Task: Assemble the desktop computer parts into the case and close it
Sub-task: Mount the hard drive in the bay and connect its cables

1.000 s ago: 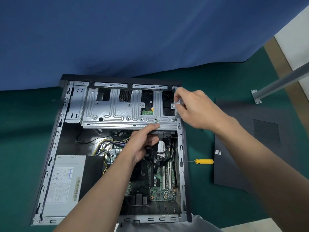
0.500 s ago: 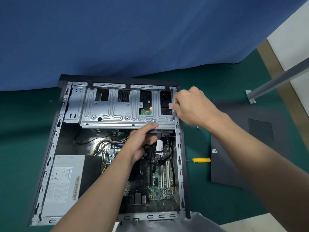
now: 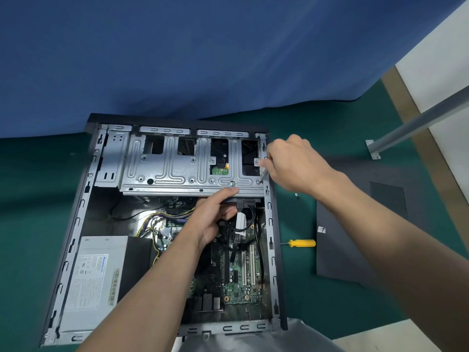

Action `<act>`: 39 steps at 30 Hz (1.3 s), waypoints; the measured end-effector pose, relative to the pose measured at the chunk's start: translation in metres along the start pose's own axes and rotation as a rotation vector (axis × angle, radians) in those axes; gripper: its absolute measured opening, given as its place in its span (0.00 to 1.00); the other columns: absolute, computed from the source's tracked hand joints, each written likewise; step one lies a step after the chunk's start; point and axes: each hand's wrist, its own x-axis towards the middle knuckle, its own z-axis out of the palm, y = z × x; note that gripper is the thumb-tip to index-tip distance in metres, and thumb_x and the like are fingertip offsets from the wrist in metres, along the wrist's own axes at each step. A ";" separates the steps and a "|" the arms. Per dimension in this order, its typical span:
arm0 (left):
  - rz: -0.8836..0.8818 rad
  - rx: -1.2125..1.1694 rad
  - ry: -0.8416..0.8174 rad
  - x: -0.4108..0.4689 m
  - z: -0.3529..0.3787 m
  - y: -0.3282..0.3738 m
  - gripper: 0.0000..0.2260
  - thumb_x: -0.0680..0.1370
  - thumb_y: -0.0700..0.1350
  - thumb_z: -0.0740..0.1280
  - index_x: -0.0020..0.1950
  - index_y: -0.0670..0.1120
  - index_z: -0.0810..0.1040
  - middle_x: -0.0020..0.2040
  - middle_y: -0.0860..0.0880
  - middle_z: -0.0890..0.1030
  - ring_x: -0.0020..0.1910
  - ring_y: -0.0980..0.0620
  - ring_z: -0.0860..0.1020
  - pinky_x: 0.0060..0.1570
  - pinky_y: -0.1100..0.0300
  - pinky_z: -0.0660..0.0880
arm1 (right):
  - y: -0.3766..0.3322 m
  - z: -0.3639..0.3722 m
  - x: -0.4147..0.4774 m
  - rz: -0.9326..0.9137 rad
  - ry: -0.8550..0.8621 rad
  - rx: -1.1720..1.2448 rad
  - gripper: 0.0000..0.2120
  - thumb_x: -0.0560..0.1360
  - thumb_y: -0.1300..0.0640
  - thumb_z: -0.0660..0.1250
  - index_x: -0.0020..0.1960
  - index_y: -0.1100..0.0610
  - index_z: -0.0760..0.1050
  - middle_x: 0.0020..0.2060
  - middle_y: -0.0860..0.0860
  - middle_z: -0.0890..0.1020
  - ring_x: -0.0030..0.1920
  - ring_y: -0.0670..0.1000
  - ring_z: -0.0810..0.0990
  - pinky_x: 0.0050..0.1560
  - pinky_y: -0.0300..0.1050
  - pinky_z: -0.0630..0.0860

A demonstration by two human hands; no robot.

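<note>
The open computer case (image 3: 83,207) lies flat on the green mat. A silver drive cage (image 3: 177,171) spans its far end. My left hand (image 3: 213,217) grips the cage's near edge, thumb on top and fingers curled underneath by the black cables. My right hand (image 3: 291,166) is fisted round a screwdriver; only its silver shaft (image 3: 264,175) shows, with the tip at the cage's near right corner. Below the cage sit the motherboard (image 3: 241,288) and the power supply (image 3: 94,273).
The dark side panel (image 3: 355,237) lies on the mat right of the case. A yellow-handled screwdriver (image 3: 302,243) lies between them, and small loose screws (image 3: 296,195) lie near my right wrist. A metal bar (image 3: 418,123) slants at the far right, and a blue curtain hangs behind.
My right hand has shifted slightly down along the cage's right side, bringing the tool tip to the near right corner. My left hand keeps its hold on the cage edge.
</note>
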 end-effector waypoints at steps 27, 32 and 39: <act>0.003 0.001 0.004 0.003 -0.002 -0.003 0.05 0.72 0.43 0.75 0.44 0.44 0.81 0.36 0.46 0.83 0.32 0.55 0.79 0.31 0.67 0.76 | -0.010 -0.005 -0.001 0.039 -0.032 -0.156 0.16 0.82 0.47 0.52 0.42 0.57 0.66 0.45 0.59 0.74 0.47 0.63 0.72 0.42 0.50 0.64; -0.001 -0.007 -0.008 0.004 -0.002 -0.002 0.05 0.72 0.43 0.74 0.45 0.44 0.81 0.35 0.47 0.83 0.30 0.56 0.79 0.30 0.68 0.75 | -0.012 -0.010 -0.001 -0.033 -0.143 -0.119 0.04 0.76 0.62 0.58 0.49 0.58 0.63 0.37 0.52 0.68 0.40 0.59 0.68 0.38 0.49 0.63; -0.001 -0.010 0.015 0.006 -0.003 -0.003 0.08 0.71 0.44 0.75 0.46 0.44 0.81 0.36 0.48 0.83 0.31 0.56 0.80 0.31 0.67 0.76 | -0.009 -0.008 -0.002 0.043 -0.030 -0.245 0.18 0.82 0.46 0.51 0.48 0.58 0.72 0.48 0.59 0.77 0.48 0.63 0.74 0.42 0.50 0.63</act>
